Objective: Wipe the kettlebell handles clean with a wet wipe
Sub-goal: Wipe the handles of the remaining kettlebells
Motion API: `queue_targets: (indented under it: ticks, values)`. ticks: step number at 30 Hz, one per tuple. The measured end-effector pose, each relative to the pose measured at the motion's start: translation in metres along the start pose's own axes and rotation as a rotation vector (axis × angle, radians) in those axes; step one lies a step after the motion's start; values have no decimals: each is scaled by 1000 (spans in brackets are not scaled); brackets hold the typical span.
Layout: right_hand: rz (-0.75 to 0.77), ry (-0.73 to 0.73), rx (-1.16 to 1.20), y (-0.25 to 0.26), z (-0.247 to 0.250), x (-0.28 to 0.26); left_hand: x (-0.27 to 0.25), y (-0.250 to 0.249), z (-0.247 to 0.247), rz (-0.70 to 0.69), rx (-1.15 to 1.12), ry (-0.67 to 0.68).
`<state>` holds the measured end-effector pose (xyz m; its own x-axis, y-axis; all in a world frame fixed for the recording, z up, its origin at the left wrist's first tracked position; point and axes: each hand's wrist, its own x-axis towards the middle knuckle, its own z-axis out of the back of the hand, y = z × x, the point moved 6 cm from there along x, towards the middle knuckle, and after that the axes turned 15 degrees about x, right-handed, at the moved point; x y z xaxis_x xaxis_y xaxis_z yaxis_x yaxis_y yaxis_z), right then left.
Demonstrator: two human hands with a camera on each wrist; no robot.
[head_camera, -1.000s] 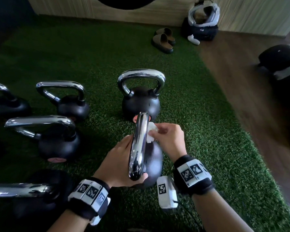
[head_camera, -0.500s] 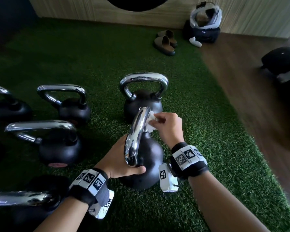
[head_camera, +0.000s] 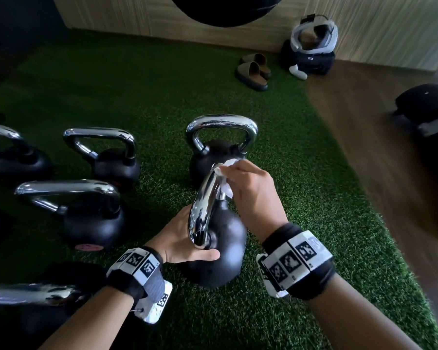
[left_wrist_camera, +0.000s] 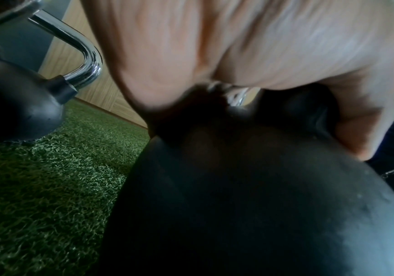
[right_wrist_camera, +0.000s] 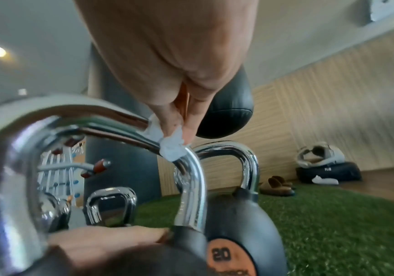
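Head view: black kettlebell (head_camera: 220, 251) with a chrome handle (head_camera: 204, 205) stands on green turf (head_camera: 314, 198), toward the turf's near edge, nearer its right edge where wood floor (head_camera: 379, 157) begins. Right hand (head_camera: 253, 195) sits at the far bend of the handle, grip pinching a crumpled white wet wipe (head_camera: 225, 183) against the chrome. Left hand (head_camera: 180, 238) cups the left side of the ball below the handle's near leg; thumb lies straight across the top of the ball, grip spread and pressing, not curled round the handle.

Right wrist view: fingertips (right_wrist_camera: 188, 130) pinch the wipe (right_wrist_camera: 172, 147) right on the curve where the top bar turns down into the far leg. Orange disc on the ball (right_wrist_camera: 238, 233) reads 20. Left hand's fingers (right_wrist_camera: 111, 240) lie flat on the ball between the handle legs.

Left wrist view: blurred; palm (left_wrist_camera: 238, 46) over the dark ball (left_wrist_camera: 238, 205), finger detail not readable.

Second kettlebell (head_camera: 220, 152) stands just behind, close to the first. Three more kettlebells (head_camera: 91, 213) to the left, others cut off at the turf's left edge. Pair of brown slippers (head_camera: 253, 72) at the turf's far right corner. White headgear on a dark bag (head_camera: 311, 56) on the wood floor beside the wall. Dark punching bag (head_camera: 220, 8) hangs above the far edge.
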<state>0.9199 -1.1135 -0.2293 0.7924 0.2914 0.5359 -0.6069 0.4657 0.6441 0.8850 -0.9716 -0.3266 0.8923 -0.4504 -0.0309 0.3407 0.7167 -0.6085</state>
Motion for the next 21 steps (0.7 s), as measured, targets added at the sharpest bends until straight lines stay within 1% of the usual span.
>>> queue_targets:
  ticks: [2,5,7,8,10,12,15,17,19,20,21]
  values:
    - [-12,-29,11,11,2,-3,1,-5,3,-12,0,3]
    - [-52,-3,37,36,-1,-24,2,-3,5,32,-35,25]
    - [-93,-9,94,43,0,-30,3,-1,4,61,-34,63]
    - [-132,-35,128,40,2,-26,3,0,3,87,-40,80]
    - [-260,-94,190,24,7,-18,4,6,1,117,-59,83]
    - [-363,-121,229,14,8,-20,5,10,-1,102,-60,81]
    - [-475,-89,313,14,-6,-44,8,10,-4,41,-104,97]
    - [-550,-67,384,12,-16,-60,9,11,-4,33,-134,103]
    - [-596,-97,476,7,-19,-66,10,13,-6,26,-174,95]
    - [-598,-116,515,6,-20,-66,10,19,-7,70,-230,84]
    - [-595,-129,541,5,-21,-66,10,28,-9,155,-308,70]
